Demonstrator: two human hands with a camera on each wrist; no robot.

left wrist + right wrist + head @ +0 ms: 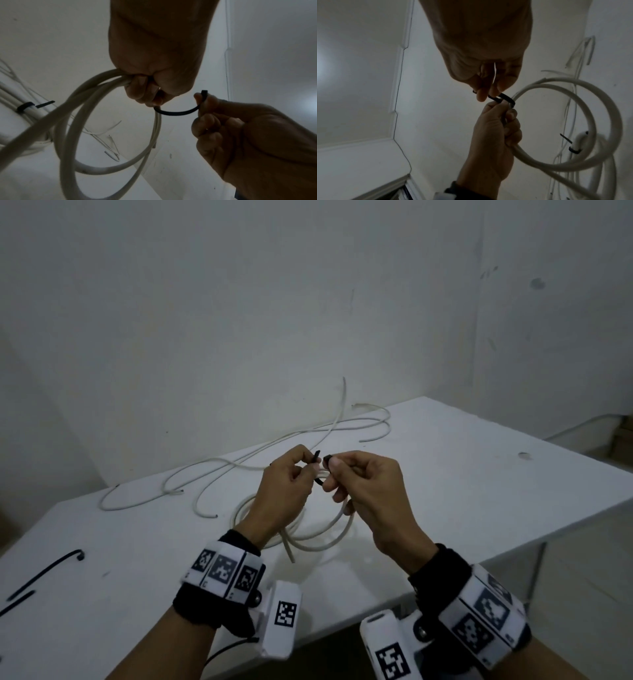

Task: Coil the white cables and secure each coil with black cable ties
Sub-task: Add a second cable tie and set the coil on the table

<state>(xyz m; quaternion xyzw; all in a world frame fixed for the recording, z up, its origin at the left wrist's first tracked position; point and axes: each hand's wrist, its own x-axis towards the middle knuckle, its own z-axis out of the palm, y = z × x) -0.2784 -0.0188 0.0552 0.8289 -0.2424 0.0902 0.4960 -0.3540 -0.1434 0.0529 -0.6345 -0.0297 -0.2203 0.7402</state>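
A coil of white cable [329, 537] hangs from both hands above the white table [479, 474]. My left hand [291, 477] grips the top of the coil [77, 121] and one end of a black cable tie [176, 112]. That tie [505, 98] loops under the coil's strands. My right hand [356, 477] pinches the tie's other end, the head [204, 93], between thumb and forefinger. In the head view the two tie ends [317, 456] stand close together, a small gap apart.
Loose white cables [274, 446] sprawl across the back of the table to the wall. Two spare black ties [44, 570] lie at the front left. Another coil bound with a black tie [575, 150] lies on the table beneath the hands. The table's right edge [513, 529] is near.
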